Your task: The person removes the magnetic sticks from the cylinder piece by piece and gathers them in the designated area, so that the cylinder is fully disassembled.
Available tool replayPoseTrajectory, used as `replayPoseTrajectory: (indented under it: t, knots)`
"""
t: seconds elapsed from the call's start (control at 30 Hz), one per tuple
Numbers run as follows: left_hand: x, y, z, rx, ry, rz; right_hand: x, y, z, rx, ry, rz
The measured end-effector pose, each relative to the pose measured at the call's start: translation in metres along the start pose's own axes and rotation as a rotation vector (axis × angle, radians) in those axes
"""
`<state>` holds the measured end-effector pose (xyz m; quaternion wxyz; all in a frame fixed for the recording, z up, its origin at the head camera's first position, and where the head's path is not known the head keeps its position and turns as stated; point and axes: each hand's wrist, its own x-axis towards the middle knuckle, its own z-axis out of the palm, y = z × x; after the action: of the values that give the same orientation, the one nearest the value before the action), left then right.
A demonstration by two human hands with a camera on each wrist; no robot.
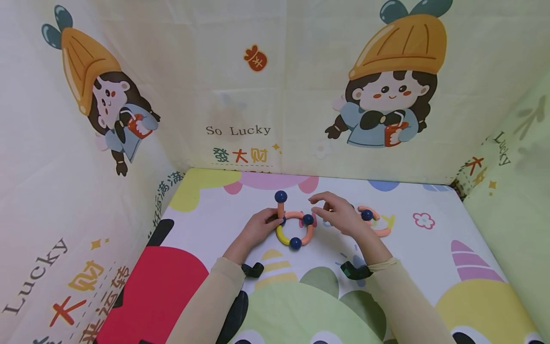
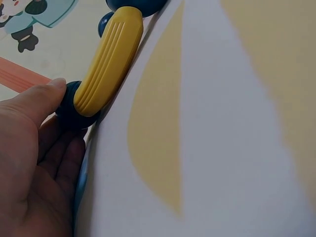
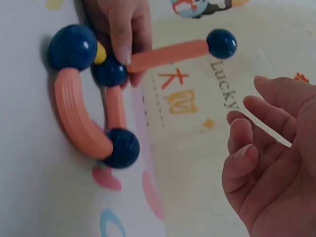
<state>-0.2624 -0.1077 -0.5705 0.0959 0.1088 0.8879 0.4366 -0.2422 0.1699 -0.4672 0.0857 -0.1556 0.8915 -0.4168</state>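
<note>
A ring of curved rods and dark blue balls lies on the table, with a yellow curved rod (image 2: 111, 61) on its left side and orange curved rods (image 3: 79, 116) making up the rest. My left hand (image 1: 258, 226) pinches the ring's left blue ball (image 2: 74, 106) between thumb and fingers. From that ball a straight orange rod (image 3: 170, 55) stands upright, topped by another blue ball (image 1: 281, 196). To the right of this rod, my right hand (image 1: 338, 214) is raised with loosely bent fingers. Nothing is between its fingers, and it is apart from the ring.
Beyond my right wrist lie a loose blue ball (image 1: 367, 215) and an orange curved rod (image 1: 383, 232), partly hidden by the hand. A printed cloth (image 1: 335, 186) covers the table. Cartoon-printed fabric walls (image 1: 301, 105) stand at the back and both sides.
</note>
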Motion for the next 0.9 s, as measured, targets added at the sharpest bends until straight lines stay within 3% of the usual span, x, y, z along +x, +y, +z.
replayPoseTrajectory:
  t: [0.5, 0.9]
  knots:
    - [-0.001, -0.001, -0.002, 0.016, 0.023, 0.046, 0.033, -0.031, 0.029, 0.229, -0.103, -0.037]
    - [-0.002, -0.002, -0.003, 0.011, 0.006, 0.041, 0.041, -0.046, 0.044, 0.364, -0.180, -0.031]
